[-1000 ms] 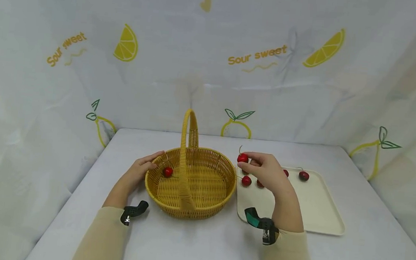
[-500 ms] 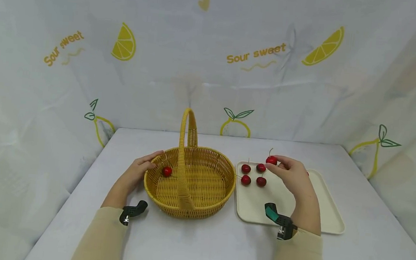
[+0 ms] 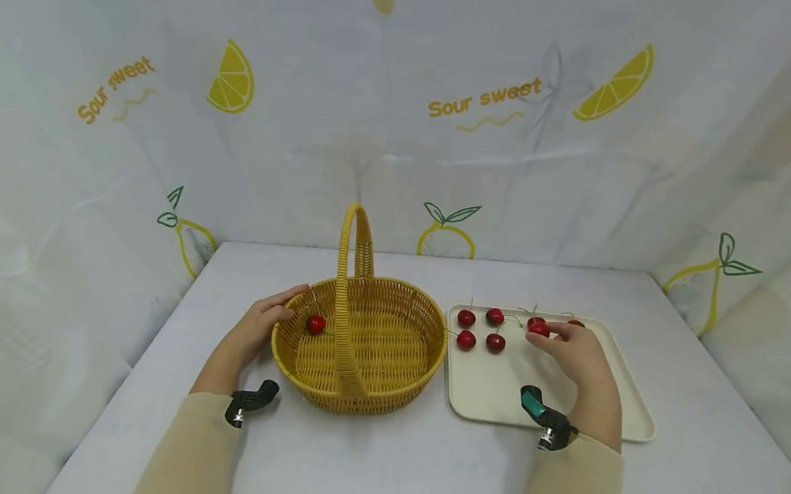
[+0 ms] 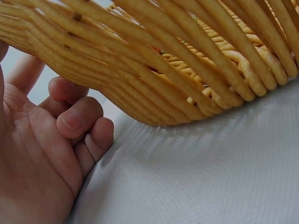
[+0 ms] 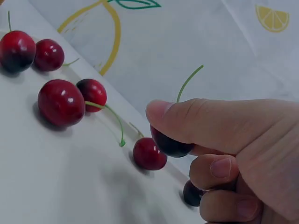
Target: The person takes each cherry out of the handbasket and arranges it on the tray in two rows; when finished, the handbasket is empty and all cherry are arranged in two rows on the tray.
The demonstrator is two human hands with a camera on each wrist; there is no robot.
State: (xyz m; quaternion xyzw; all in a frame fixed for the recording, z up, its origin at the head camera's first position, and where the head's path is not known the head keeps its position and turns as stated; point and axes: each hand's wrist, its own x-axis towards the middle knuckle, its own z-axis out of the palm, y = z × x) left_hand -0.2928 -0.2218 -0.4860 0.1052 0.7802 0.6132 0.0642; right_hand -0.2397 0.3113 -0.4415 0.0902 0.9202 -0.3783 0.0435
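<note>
My left hand (image 3: 257, 329) grips the left side of a yellow woven basket (image 3: 382, 403) with a tall arched handle. In the left wrist view its fingers (image 4: 77, 116) curl against the basket's outer wall. One red cherry (image 3: 315, 324) lies inside the basket at the left. Over the back of a cream tray (image 3: 489, 392), my right hand (image 3: 583, 361) pinches a dark red cherry (image 5: 170, 143) between thumb and fingers, its green stem pointing up. Several other cherries rest on the tray, among them a large one (image 5: 61, 103) in the right wrist view.
The tray stands close to the basket's right side on a white-covered table (image 3: 376, 473). Behind the table hangs a white curtain (image 3: 347, 149) printed with lemons. The basket's handle (image 3: 343, 297) rises between the left hand and the tray.
My right hand has moved right along the tray and lowered with the pinched cherry, uncovering the cherries at the tray's left. The left hand has stayed at the basket.
</note>
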